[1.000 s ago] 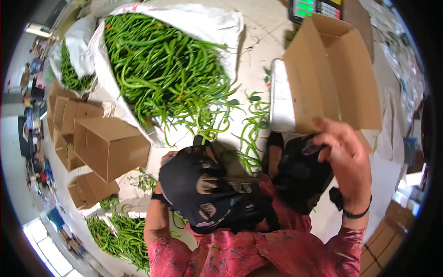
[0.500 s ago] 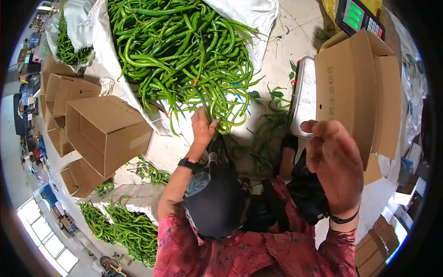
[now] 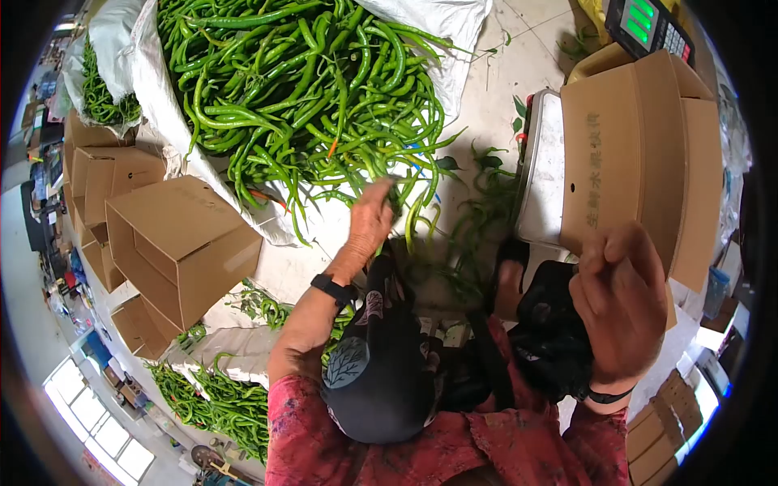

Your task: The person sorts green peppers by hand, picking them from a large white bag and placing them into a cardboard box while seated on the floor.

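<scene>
At the near edge of a big heap of long green chili peppers (image 3: pixel 300 89), my left hand (image 3: pixel 373 215) has its fingers bent around some of them. Those fingertips are partly blurred and hidden among the peppers. My right hand (image 3: pixel 620 300) is raised beside a tall cardboard box (image 3: pixel 620 154), with curled fingers and nothing visible in them. The box stands on a scale's metal platform (image 3: pixel 545 166). White woven sacking (image 3: pixel 154 73) lies under and around the heap.
A lit scale display (image 3: pixel 644 24) stands at the upper right. Several cardboard boxes (image 3: pixel 182 251) are stacked on the left. More peppers lie in a sack (image 3: pixel 215 405) at lower left and loose on the floor (image 3: pixel 470 251). My knee (image 3: pixel 381 389) is in front of me.
My left hand has shifted slightly right along the heap's near edge, and peppers beside it have moved. My right hand has moved right and down, with its fingers more curled. The view has shifted slightly.
</scene>
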### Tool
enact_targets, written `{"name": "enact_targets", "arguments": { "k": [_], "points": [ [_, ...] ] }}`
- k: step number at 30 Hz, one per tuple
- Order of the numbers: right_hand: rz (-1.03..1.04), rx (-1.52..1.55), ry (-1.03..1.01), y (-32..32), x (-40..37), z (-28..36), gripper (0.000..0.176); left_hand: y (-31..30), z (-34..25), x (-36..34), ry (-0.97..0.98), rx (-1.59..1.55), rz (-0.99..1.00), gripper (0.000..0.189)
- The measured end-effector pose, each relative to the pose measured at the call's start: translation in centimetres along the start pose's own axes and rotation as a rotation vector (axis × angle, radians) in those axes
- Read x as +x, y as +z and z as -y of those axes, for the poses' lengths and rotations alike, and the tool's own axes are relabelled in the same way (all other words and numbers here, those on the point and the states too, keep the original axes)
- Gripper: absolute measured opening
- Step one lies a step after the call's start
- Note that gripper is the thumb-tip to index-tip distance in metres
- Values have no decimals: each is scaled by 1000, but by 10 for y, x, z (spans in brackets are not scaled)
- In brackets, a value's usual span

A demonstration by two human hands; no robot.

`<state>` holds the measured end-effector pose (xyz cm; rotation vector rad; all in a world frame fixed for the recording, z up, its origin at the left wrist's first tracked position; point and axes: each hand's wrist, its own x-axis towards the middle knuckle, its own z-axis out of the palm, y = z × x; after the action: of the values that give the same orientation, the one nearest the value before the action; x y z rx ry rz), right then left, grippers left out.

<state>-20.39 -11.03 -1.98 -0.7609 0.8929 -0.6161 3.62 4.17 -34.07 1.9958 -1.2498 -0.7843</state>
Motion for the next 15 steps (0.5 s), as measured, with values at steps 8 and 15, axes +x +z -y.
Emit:
{"name": "enact_targets", "arguments": {
  "k": [8, 15],
  "points": [
    [-30, -5, 4, 0, -2, 3, 18, -7, 52, 48, -179, 532, -246, 95],
    [14, 30, 24, 5, -3, -3, 20, 22, 40, 55, -105, 714, -356, 84]
  ]
}}
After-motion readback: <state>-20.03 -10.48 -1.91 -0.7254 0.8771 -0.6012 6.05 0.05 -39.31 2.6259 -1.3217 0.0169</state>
